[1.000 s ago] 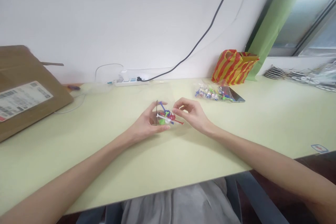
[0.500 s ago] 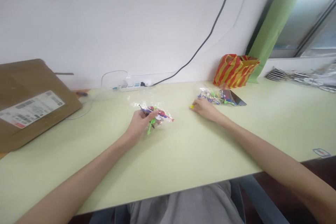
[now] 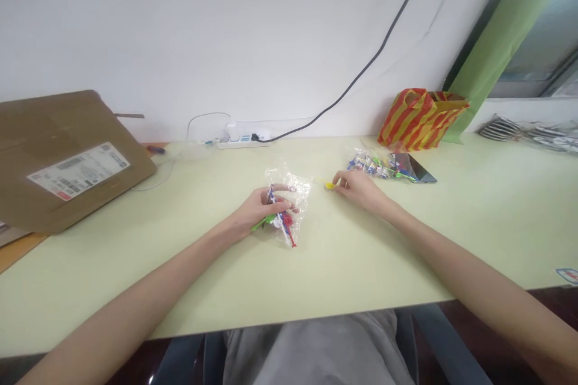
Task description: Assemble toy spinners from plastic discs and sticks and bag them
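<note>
My left hand grips a clear plastic bag above the middle of the table. Red, blue, white and green plastic pieces show through its film. To the right, my right hand pinches a small yellow piece between thumb and fingers, close over the tabletop. Just behind that hand lies a second clear bag of colorful pieces, its right end beside a dark flat device.
A cardboard package with a white label rests at the left. A power strip with cables stands by the wall. At the back right are a red-and-yellow striped bag and several striped discs on the table.
The bag in my left hand has turned upright and shifted right. The yellow piece shows more clearly in my right hand's fingertips. The camera view has swung slightly left.
</note>
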Demonstrator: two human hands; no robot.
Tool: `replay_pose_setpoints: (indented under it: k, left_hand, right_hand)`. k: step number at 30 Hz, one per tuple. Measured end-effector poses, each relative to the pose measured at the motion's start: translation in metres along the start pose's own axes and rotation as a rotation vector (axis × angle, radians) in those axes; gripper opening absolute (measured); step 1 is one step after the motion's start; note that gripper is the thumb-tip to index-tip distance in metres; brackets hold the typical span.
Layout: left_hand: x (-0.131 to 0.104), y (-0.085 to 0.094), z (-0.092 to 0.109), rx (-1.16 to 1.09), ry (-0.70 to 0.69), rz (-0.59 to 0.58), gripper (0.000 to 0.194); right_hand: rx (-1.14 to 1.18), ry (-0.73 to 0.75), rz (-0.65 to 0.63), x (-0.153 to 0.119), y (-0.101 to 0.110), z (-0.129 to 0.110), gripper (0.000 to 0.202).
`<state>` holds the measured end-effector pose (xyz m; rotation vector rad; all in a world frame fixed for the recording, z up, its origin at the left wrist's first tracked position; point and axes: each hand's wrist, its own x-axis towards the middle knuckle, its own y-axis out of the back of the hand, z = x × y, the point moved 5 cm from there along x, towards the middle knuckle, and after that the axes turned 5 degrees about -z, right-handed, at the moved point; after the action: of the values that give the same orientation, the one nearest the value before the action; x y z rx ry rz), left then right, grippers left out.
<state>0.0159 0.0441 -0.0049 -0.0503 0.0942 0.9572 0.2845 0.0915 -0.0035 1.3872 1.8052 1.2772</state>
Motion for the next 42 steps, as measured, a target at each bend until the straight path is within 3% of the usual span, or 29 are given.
replay_pose_setpoints:
  k: [3,7,10,12,15,18,26,31,36,42]
  left_hand:
    - [0.000,-0.003,0.000,-0.004,-0.005,-0.049,0.071]
    - [-0.002,-0.011,0.002,0.004,-0.002,-0.166,0.075]
    - [-0.004,-0.014,0.003,0.025,0.023,-0.204,0.074]
    - [-0.005,-0.016,0.003,0.044,0.041,-0.213,0.074]
    - [-0.005,-0.017,0.003,0.084,0.034,-0.239,0.074]
    - [-0.006,-0.017,0.003,0.106,0.012,-0.265,0.072]
    - [-0.008,-0.017,0.003,0.100,0.022,-0.370,0.071]
    - [-0.007,-0.017,0.001,0.113,0.010,-0.362,0.078]
    - [-0.006,-0.017,0.001,0.132,0.013,-0.368,0.080]
    - [-0.006,-0.018,0.002,0.151,-0.009,-0.364,0.083]
  right_hand:
    - [0.073,0.023,0.061,-0.001,0.007,-0.004,0.012]
    - [0.235,0.050,0.331,-0.005,0.030,-0.008,0.015]
    - [0.365,0.171,0.535,-0.016,0.047,-0.021,0.016]
    - [0.389,0.284,0.597,-0.025,0.052,-0.036,0.016]
    - [0.309,0.437,0.559,-0.036,0.050,-0.063,0.018]
    - [0.230,0.490,0.541,-0.044,0.043,-0.079,0.021]
    - [0.200,0.495,0.610,-0.049,0.041,-0.080,0.026]
    - [0.314,0.537,0.485,-0.051,0.036,-0.087,0.024]
    - [0.439,0.473,0.428,-0.053,0.026,-0.094,0.007]
    - [0.676,0.295,0.408,-0.046,0.017,-0.084,0.029]
